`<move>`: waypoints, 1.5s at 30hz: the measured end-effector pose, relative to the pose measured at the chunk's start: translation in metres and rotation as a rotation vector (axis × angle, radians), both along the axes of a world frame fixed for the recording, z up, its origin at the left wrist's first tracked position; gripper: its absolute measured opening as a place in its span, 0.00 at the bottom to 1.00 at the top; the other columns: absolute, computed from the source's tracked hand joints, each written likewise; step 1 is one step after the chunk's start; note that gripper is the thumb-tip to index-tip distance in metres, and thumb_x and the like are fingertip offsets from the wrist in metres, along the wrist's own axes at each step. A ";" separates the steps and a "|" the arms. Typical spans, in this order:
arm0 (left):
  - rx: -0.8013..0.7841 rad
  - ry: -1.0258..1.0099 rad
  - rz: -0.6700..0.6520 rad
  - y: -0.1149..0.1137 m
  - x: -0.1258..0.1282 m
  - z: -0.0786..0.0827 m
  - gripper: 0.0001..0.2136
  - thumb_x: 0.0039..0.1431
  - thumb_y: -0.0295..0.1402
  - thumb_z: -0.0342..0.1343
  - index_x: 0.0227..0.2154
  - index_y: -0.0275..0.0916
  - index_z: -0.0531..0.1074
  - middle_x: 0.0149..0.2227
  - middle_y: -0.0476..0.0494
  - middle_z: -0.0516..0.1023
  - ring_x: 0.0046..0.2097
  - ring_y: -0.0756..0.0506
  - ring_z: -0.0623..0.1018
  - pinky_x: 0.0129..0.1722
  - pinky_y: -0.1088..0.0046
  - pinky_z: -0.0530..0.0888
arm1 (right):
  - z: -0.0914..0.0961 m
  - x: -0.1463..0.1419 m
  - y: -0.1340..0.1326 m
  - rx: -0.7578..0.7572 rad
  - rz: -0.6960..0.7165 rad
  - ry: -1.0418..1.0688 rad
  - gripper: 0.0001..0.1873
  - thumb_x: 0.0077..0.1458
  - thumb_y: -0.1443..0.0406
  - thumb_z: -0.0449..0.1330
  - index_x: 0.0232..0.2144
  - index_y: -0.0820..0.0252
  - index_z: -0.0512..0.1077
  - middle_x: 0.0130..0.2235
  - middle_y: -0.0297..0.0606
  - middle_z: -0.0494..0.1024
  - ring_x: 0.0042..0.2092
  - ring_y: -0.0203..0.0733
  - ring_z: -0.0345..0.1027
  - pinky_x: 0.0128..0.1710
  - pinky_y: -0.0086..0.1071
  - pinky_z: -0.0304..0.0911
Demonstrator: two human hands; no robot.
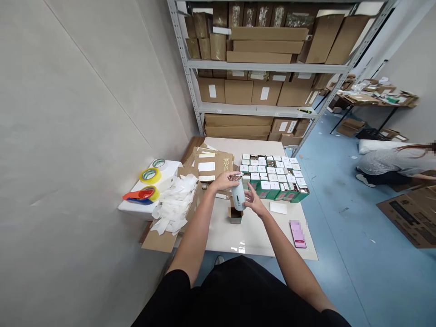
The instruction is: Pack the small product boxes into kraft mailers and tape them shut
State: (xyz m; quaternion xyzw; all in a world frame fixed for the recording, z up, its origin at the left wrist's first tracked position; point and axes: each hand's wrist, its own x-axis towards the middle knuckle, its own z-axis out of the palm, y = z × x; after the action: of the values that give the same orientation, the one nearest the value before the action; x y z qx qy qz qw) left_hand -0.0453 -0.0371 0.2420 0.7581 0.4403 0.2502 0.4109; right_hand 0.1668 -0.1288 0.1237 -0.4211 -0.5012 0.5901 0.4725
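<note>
Over the middle of the worktop (255, 234), we see the bottle (239, 200), left hand (223, 181) gripping its top, right hand (255, 203) half-open at its side; small box (236, 219) below, cartons (265, 185) crowding right (phone (298, 234) too), room toward near edge.

No word or number can be read for certain. The bottle (238, 198) bears dark lettering along its side, too small to make out. Right of the bottle, print on the white tops of the small boxes (271, 170) and on the screen of the phone (297, 235) is illegible. Beyond the bottle, so are the tags (218, 111) on the shelf (245, 109) and the white labels (265, 93) on cartons (238, 92).
</note>
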 end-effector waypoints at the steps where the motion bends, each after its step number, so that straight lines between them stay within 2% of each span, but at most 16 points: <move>1: 0.014 0.033 -0.001 0.000 0.000 -0.004 0.27 0.48 0.36 0.66 0.54 0.39 0.79 0.47 0.42 0.79 0.42 0.44 0.76 0.45 0.69 0.74 | -0.008 0.003 -0.001 -0.049 -0.046 -0.016 0.58 0.42 0.65 0.67 0.73 0.43 0.50 0.57 0.41 0.76 0.56 0.48 0.70 0.57 0.46 0.65; 4: 0.023 0.077 0.017 -0.004 0.000 -0.020 0.27 0.45 0.35 0.66 0.52 0.39 0.80 0.44 0.44 0.79 0.43 0.41 0.77 0.46 0.67 0.74 | -0.034 0.011 -0.005 -0.270 -0.240 -0.140 0.49 0.42 0.60 0.65 0.68 0.50 0.61 0.54 0.44 0.77 0.50 0.47 0.73 0.52 0.43 0.68; 6: 0.019 0.072 0.028 -0.007 0.001 -0.030 0.27 0.43 0.34 0.66 0.51 0.40 0.80 0.43 0.45 0.79 0.44 0.40 0.77 0.47 0.67 0.74 | -0.052 0.011 -0.010 -0.375 -0.318 -0.239 0.45 0.43 0.58 0.64 0.65 0.56 0.65 0.51 0.44 0.79 0.46 0.45 0.74 0.47 0.40 0.69; 8: 0.010 0.060 0.044 -0.011 0.001 -0.039 0.31 0.41 0.33 0.66 0.54 0.40 0.78 0.44 0.44 0.79 0.45 0.40 0.77 0.47 0.68 0.74 | -0.069 0.007 -0.016 -0.412 -0.334 -0.313 0.42 0.43 0.57 0.64 0.62 0.60 0.68 0.47 0.43 0.81 0.43 0.44 0.75 0.44 0.37 0.69; 12: -0.028 0.027 0.029 -0.020 -0.001 -0.052 0.43 0.41 0.30 0.65 0.67 0.39 0.66 0.45 0.42 0.78 0.42 0.43 0.76 0.45 0.70 0.73 | -0.101 -0.007 -0.022 -0.446 -0.328 -0.465 0.34 0.45 0.56 0.65 0.56 0.59 0.72 0.40 0.38 0.82 0.39 0.43 0.75 0.41 0.34 0.69; 14: -0.008 0.047 0.008 -0.024 -0.001 -0.058 0.43 0.43 0.30 0.65 0.67 0.40 0.65 0.45 0.42 0.77 0.43 0.42 0.76 0.46 0.70 0.72 | -0.113 -0.014 -0.022 -0.464 -0.325 -0.556 0.31 0.47 0.57 0.65 0.54 0.59 0.74 0.40 0.37 0.82 0.40 0.42 0.76 0.43 0.33 0.69; 17: 0.021 0.138 0.003 -0.031 -0.001 -0.068 0.38 0.45 0.32 0.64 0.65 0.44 0.69 0.45 0.43 0.74 0.46 0.40 0.75 0.48 0.68 0.72 | -0.125 -0.022 -0.021 -0.469 -0.314 -0.686 0.23 0.50 0.59 0.64 0.48 0.60 0.77 0.40 0.38 0.83 0.43 0.43 0.76 0.45 0.31 0.67; 21: -0.003 0.191 0.018 -0.038 0.000 -0.084 0.34 0.48 0.34 0.63 0.62 0.44 0.73 0.44 0.44 0.70 0.43 0.42 0.75 0.46 0.69 0.74 | -0.133 -0.027 -0.020 -0.461 -0.307 -0.762 0.11 0.52 0.59 0.62 0.32 0.59 0.79 0.34 0.39 0.84 0.41 0.44 0.76 0.39 0.29 0.65; 25: 0.018 0.194 0.027 -0.044 0.000 -0.091 0.31 0.47 0.34 0.64 0.59 0.42 0.76 0.43 0.44 0.70 0.41 0.43 0.76 0.45 0.69 0.74 | -0.137 -0.030 -0.020 -0.475 -0.323 -0.783 0.16 0.55 0.55 0.61 0.24 0.59 0.77 0.27 0.40 0.81 0.37 0.45 0.76 0.34 0.29 0.63; 33: 0.057 0.289 -0.070 -0.051 -0.002 -0.085 0.29 0.42 0.34 0.65 0.52 0.42 0.79 0.42 0.45 0.74 0.41 0.41 0.76 0.44 0.69 0.74 | -0.142 -0.032 -0.018 -0.483 -0.336 -0.791 0.17 0.55 0.54 0.60 0.22 0.59 0.77 0.23 0.41 0.80 0.35 0.46 0.76 0.32 0.29 0.63; 38: 0.075 0.303 -0.055 -0.053 0.000 -0.089 0.27 0.43 0.36 0.64 0.50 0.41 0.78 0.41 0.44 0.74 0.41 0.41 0.76 0.43 0.68 0.74 | -0.146 -0.033 -0.020 -0.472 -0.331 -0.775 0.15 0.54 0.56 0.60 0.24 0.60 0.78 0.25 0.40 0.81 0.35 0.44 0.75 0.33 0.28 0.64; 45: 0.086 0.326 -0.078 -0.057 0.003 -0.098 0.25 0.42 0.34 0.64 0.48 0.42 0.78 0.45 0.42 0.73 0.41 0.42 0.76 0.41 0.69 0.74 | -0.152 -0.035 -0.021 -0.447 -0.327 -0.759 0.15 0.54 0.56 0.61 0.24 0.60 0.76 0.26 0.39 0.80 0.35 0.42 0.74 0.34 0.28 0.64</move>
State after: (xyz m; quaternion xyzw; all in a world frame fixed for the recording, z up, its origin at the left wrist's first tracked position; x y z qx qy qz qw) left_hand -0.0420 -0.0943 0.1439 0.8220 0.4602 0.1260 0.3108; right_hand 0.1321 -0.1494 -0.0282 -0.7720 -0.4261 0.4058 0.2406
